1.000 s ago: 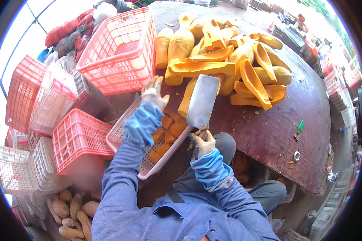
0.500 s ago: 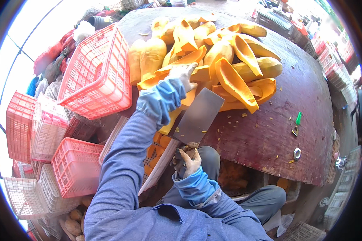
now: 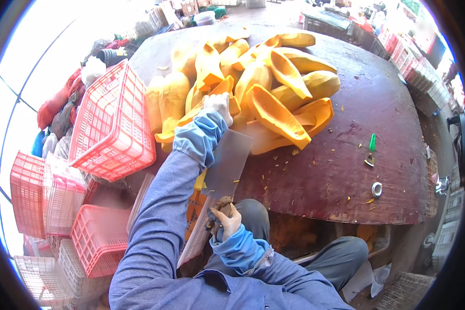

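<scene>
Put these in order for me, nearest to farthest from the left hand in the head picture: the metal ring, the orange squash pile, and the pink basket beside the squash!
1. Orange squash pile: right at the left hand.
2. Pink basket: to the hand's left.
3. Metal ring: well off to the right.

Wide grey cleaver (image 3: 226, 161), blade before heaped orange squash pieces (image 3: 278, 114)

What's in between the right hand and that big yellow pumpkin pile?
The broad grey cleaver blade lies between the right hand and the pumpkin pile. That shows in the head view.
</scene>
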A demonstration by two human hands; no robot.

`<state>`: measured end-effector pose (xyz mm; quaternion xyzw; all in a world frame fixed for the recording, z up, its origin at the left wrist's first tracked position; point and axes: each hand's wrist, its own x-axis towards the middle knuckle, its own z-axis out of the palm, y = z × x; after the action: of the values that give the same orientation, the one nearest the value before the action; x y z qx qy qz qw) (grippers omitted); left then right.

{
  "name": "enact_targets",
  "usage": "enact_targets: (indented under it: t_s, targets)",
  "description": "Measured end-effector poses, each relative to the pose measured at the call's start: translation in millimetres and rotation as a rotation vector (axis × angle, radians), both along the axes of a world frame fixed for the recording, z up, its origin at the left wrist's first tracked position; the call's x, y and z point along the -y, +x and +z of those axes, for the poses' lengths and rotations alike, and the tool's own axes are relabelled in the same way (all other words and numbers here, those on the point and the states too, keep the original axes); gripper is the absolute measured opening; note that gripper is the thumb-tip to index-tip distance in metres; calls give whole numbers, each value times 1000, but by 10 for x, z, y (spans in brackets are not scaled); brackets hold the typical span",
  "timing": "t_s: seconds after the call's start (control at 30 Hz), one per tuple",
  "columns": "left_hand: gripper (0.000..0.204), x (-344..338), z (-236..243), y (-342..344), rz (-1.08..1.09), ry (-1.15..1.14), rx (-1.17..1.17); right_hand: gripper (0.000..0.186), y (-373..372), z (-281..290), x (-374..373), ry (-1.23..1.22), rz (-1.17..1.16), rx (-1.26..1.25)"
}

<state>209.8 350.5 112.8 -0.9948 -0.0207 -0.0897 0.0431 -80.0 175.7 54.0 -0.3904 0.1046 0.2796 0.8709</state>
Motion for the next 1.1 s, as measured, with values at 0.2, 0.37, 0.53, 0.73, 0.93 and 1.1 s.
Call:
enact_targets:
  t_s: [0.2, 0.37, 0.53, 0.73, 0.93, 1.1]
  targets:
    - [48, 1, 55, 63, 44, 84, -54, 19, -17, 86, 42, 39, 4, -65]
    - [52, 16, 441, -321, 1, -123, 235, 19, 11, 142, 65, 37, 18, -51]
    - [66, -293, 933, -1044, -164, -682, 660, 19, -37, -129, -4, 36, -25, -14]
    - [69, -653, 1455, -1786, -346, -1258, 711, 18, 3, -232, -16, -42, -15, 32]
    - [72, -607, 955, -2244, -513, -1266, 709, 20, -17, -146, -9, 18, 32, 14]
    - [65, -260, 373, -2528, -706, -1489, 602, 23, 178, -137, 113, -80, -81, 137]
